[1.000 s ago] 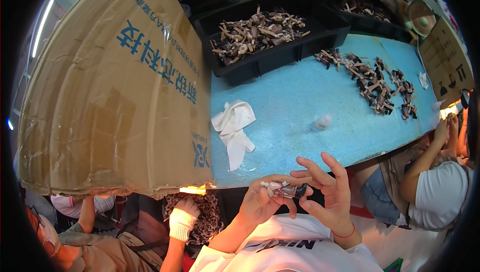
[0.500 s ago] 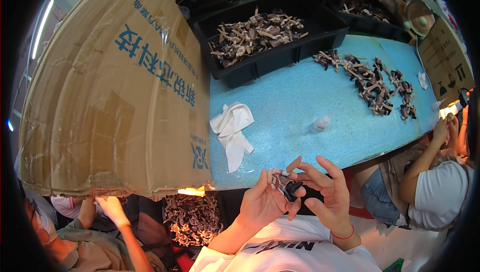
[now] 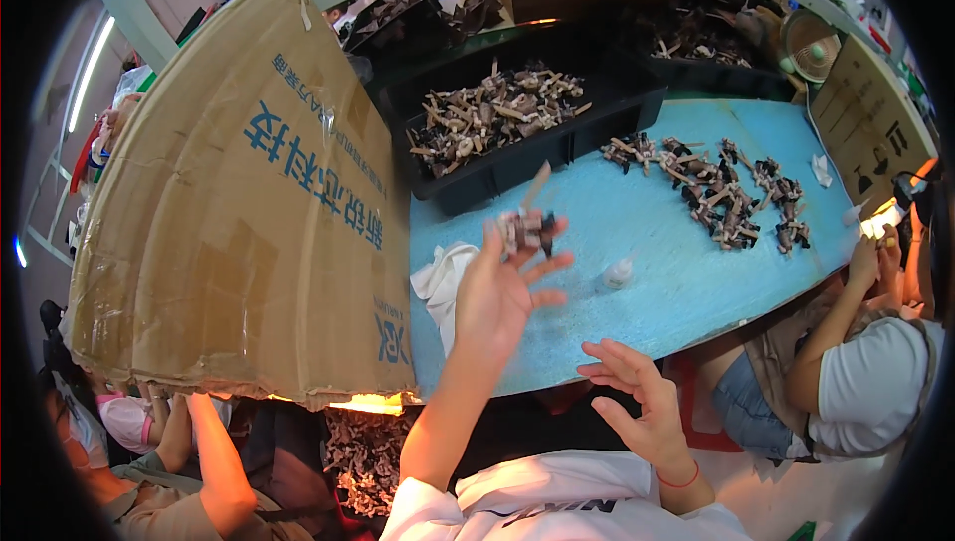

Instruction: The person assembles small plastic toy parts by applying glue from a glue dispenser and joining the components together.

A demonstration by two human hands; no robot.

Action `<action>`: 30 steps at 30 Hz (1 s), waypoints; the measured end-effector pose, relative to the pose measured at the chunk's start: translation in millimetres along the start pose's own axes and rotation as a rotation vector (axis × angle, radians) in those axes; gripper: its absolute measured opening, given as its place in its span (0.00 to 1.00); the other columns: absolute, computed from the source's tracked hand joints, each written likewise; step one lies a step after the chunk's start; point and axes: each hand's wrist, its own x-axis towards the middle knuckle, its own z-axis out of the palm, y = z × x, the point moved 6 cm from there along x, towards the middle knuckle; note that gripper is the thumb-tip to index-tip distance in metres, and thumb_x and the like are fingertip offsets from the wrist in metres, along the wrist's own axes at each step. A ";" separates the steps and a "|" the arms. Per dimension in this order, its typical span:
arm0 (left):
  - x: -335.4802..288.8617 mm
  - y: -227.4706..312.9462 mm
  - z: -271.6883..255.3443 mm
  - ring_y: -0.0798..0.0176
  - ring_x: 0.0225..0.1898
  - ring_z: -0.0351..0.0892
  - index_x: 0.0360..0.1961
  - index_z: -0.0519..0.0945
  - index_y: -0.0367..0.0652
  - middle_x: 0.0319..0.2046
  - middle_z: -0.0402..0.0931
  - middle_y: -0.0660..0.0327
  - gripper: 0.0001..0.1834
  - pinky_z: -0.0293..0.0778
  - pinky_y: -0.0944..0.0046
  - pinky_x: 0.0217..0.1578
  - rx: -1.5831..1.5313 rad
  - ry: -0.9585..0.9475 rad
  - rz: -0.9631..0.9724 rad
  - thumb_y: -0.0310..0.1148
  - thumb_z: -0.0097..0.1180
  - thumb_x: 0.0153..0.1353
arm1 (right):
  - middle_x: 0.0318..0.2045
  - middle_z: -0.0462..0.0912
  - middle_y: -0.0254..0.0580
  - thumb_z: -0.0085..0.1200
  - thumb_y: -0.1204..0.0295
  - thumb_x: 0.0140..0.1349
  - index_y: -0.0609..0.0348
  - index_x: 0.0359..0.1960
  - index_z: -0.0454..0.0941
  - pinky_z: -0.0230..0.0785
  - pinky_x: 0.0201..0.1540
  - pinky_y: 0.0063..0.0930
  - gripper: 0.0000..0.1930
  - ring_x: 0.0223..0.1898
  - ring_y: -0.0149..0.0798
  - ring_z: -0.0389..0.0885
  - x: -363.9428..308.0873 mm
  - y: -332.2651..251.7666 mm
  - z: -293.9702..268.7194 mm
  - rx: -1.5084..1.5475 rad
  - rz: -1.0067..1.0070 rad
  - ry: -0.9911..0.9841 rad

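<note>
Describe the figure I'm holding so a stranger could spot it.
Right of the big cardboard panel is a blue tabletop. Over it, your left hand holds a small brownish figure, while nearby figures lie in the black bin or bunched on the tabletop.

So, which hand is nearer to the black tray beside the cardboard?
Left. The left hand is in front of the black tray, over the blue table; the right hand is farther away, by the table's near edge.

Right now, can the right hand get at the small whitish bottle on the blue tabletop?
Probably yes: the right hand is open and empty, and only blue tabletop shows between it and the bottle.
</note>
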 end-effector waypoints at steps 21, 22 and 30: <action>-84.5 -25.9 -31.1 0.63 0.25 0.77 0.36 0.78 0.33 0.29 0.79 0.57 0.10 0.74 0.66 0.27 0.913 0.067 0.533 0.29 0.49 0.61 | 0.39 0.79 0.52 0.57 0.83 0.50 0.65 0.48 0.73 0.72 0.40 0.31 0.21 0.37 0.44 0.81 -2.9 14.6 -10.2 -0.427 -0.010 0.008; -109.3 -27.9 -29.8 0.63 0.22 0.75 0.36 0.79 0.34 0.24 0.76 0.58 0.09 0.72 0.66 0.25 1.123 -0.014 0.677 0.28 0.54 0.56 | 0.39 0.80 0.52 0.57 0.84 0.49 0.65 0.47 0.73 0.73 0.41 0.30 0.20 0.37 0.43 0.81 -2.5 18.0 -7.4 -0.436 0.010 -0.004; -216.0 31.5 -60.3 0.64 0.13 0.70 0.23 0.79 0.37 0.14 0.71 0.63 0.01 0.68 0.67 0.16 1.376 0.151 1.149 0.23 0.57 0.49 | 0.37 0.80 0.52 0.53 0.85 0.51 0.66 0.46 0.74 0.71 0.41 0.30 0.18 0.35 0.43 0.82 -1.6 21.0 32.6 -0.573 -0.029 -0.112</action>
